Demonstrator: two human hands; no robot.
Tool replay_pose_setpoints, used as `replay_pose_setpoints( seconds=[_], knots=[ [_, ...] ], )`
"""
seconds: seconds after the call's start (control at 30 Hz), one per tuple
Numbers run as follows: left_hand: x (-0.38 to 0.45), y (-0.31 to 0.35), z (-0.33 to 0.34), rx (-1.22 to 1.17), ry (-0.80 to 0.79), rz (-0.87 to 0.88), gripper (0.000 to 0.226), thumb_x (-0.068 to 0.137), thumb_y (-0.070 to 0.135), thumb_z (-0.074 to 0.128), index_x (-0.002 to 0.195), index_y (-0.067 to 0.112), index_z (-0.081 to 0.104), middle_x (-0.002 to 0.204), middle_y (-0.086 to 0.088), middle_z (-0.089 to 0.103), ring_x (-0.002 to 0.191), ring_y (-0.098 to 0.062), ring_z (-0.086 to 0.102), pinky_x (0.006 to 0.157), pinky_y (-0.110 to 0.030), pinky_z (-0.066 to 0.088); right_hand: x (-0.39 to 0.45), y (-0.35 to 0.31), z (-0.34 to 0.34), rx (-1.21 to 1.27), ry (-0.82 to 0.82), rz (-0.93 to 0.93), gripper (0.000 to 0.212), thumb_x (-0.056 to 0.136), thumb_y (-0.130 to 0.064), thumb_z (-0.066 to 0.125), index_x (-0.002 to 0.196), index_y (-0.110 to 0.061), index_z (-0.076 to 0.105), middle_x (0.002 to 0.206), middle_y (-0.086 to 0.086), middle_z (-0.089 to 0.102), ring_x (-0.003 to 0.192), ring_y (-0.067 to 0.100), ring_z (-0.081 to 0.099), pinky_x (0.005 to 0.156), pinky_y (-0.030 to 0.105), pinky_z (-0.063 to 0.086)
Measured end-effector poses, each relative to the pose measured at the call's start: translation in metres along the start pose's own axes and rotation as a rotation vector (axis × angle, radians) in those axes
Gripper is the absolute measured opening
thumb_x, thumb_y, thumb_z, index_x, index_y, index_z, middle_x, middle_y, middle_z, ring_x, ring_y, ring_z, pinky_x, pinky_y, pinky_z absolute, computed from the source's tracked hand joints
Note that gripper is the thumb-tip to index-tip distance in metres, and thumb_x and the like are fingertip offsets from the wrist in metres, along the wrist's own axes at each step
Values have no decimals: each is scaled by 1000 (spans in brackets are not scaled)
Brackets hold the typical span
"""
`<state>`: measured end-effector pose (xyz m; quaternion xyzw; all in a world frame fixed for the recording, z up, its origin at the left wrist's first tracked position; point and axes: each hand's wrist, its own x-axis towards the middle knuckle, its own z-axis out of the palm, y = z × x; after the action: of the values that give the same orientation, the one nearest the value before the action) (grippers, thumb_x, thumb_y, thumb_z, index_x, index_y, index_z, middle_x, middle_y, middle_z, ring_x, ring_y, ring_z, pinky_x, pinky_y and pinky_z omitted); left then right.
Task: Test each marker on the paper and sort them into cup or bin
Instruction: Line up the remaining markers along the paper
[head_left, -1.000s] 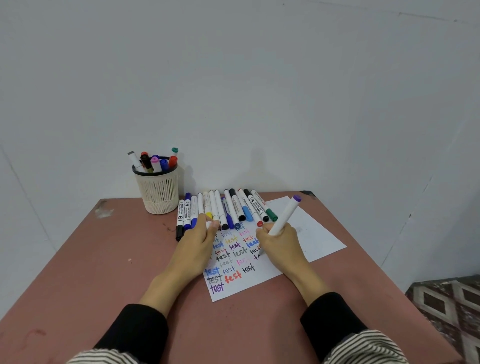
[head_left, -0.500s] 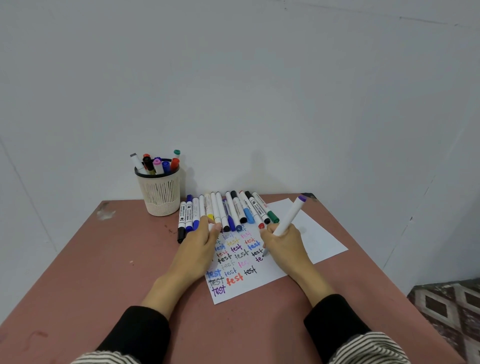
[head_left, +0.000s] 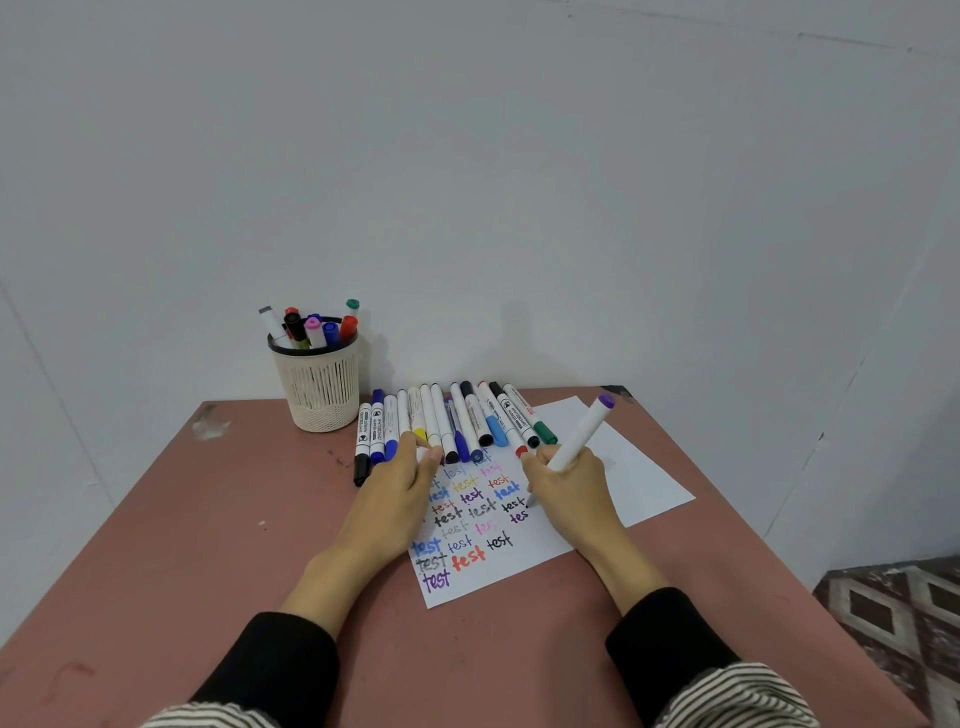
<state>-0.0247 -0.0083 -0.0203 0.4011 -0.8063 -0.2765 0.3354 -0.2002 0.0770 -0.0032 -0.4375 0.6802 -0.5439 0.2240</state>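
My right hand (head_left: 569, 480) grips a white marker with a purple end (head_left: 582, 434), its tip down on the white paper (head_left: 524, 564) beside a purple "tes". The paper carries several coloured "test" words. My left hand (head_left: 397, 496) lies flat on the paper's left edge, fingers relaxed, fingertips near the marker row. A row of several capped markers (head_left: 452, 423) lies along the paper's far edge. A beige mesh cup (head_left: 318, 387) at the back left holds several markers.
A second white sheet (head_left: 639, 470) lies under the first, sticking out to the right. The reddish-brown table (head_left: 208, 545) ends against a white wall. A patterned floor (head_left: 904, 613) shows beyond the table's right edge. No bin is in view.
My right hand has moved the purple marker's tip slightly right, adding letters to a purple word. The left hand stays pressed on the paper.
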Motion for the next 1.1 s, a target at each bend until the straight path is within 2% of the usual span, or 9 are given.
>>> replay_pose_setpoints(
  seconds=[0.23, 0.33, 0.47, 0.57, 0.73, 0.83, 0.93, 1.03, 1.1],
  knots=[
    [0, 0, 0, 25, -6, -8, 29, 101, 45, 31, 97, 19, 44, 57, 8, 40, 45, -5, 36, 48, -20, 27, 2, 1, 0, 26, 7, 81, 25, 91, -11, 58, 70, -17, 47, 66, 1, 50, 55, 10, 51, 48, 12, 42],
    [0, 0, 0, 23, -8, -5, 27, 101, 45, 31, 94, 21, 42, 56, 8, 39, 44, -5, 36, 46, -20, 29, 2, 0, 0, 87, 37, 89, 15, 92, -13, 60, 78, -11, 53, 69, 4, 55, 54, 8, 55, 49, 13, 44],
    [-1, 1, 0, 19, -4, 0, 25, 101, 44, 31, 91, 24, 42, 54, 8, 38, 44, -5, 36, 46, -20, 29, 1, 0, 1, 65, 15, 64, 24, 93, -17, 61, 72, -10, 53, 65, 3, 54, 48, 4, 54, 49, 11, 44],
    [-1, 1, 0, 23, 3, 5, 27, 101, 45, 31, 95, 21, 43, 54, 8, 38, 43, -5, 35, 45, -20, 28, 1, 1, 0, 47, 28, 69, 18, 94, -19, 60, 77, -14, 55, 68, 2, 56, 54, 8, 55, 47, 9, 41],
    [-4, 6, -1, -79, 40, -5, 20, 102, 42, 32, 108, 24, 37, 44, 7, 39, 41, -5, 32, 46, -21, 27, 3, 1, 2, 52, 102, 17, 34, 93, -19, 62, 72, 7, 56, 66, 19, 54, 52, 11, 59, 51, 16, 48],
    [-7, 12, -4, -153, 61, 0, 17, 103, 37, 30, 107, 20, 31, 61, 7, 40, 56, -8, 37, 56, -31, 34, 6, -4, 6, 122, 132, -5, 43, 90, -30, 67, 78, 11, 57, 64, 20, 60, 59, 10, 66, 63, 29, 53],
    [-9, 15, -8, -189, 81, 18, 14, 104, 35, 25, 104, 21, 28, 77, 2, 43, 66, -11, 41, 64, -37, 42, 10, -13, 16, 290, 121, 14, 41, 88, -34, 68, 74, 0, 51, 62, 9, 52, 59, 12, 61, 54, 14, 45],
    [-8, 15, -10, -208, 116, -5, 14, 104, 35, 26, 106, 21, 28, 84, 1, 47, 75, -13, 47, 74, -42, 48, 14, -23, 34, 413, 124, 50, 36, 87, -37, 68, 76, -9, 49, 59, -1, 42, 48, 1, 42, 44, 9, 36],
    [-6, 14, -11, -202, 133, 0, 14, 104, 32, 30, 103, 18, 32, 88, 2, 50, 75, -7, 48, 72, -30, 46, 17, -28, 46, 412, 112, 52, 33, 87, -37, 69, 78, -9, 53, 59, -4, 45, 49, 0, 41, 46, 9, 37]
  ],
)
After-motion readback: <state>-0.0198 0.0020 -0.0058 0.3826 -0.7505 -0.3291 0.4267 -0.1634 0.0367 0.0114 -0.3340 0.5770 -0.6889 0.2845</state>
